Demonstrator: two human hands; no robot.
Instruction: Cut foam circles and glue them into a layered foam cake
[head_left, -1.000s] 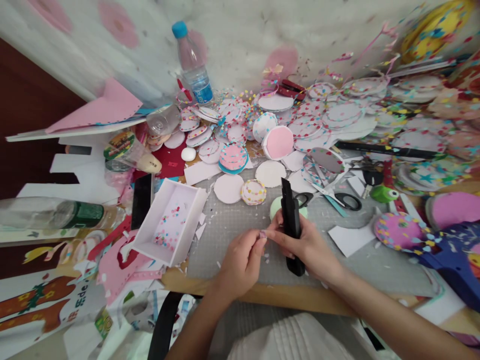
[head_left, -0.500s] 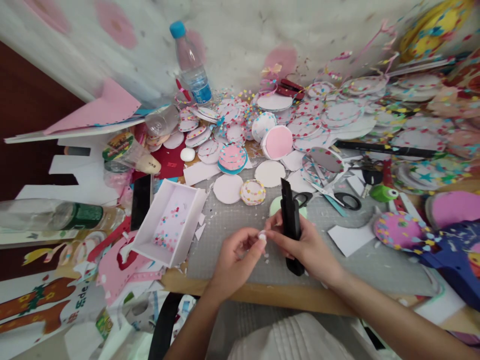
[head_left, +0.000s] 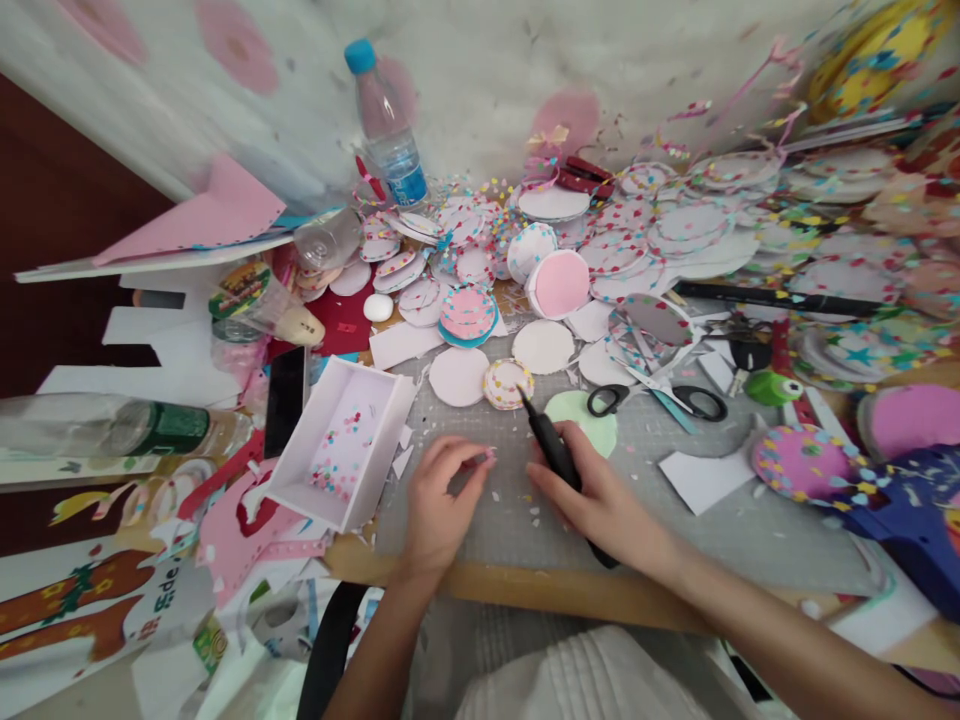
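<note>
My right hand (head_left: 596,495) grips a black utility knife (head_left: 553,452), tilted so its tip points up-left toward a small sprinkle-rimmed paper disc (head_left: 507,383). My left hand (head_left: 441,495) hovers over the grey cutting mat (head_left: 480,520), thumb and forefinger pinched; whatever sits between them is too small to name. A pale green paper circle (head_left: 585,418) lies just behind the right hand. Tiny white scraps dot the mat between the hands.
A white tray (head_left: 341,440) with confetti sits left of the hands. Scissors (head_left: 660,398), a green punch (head_left: 769,387), a water bottle (head_left: 386,125), a lying bottle (head_left: 112,428) and several decorated paper discs crowd the back. The table edge (head_left: 525,585) runs close to me.
The right hand has tipped the knife from upright to slanting left and lowered it. The left hand has moved left, away from the right hand, and down toward the mat.
</note>
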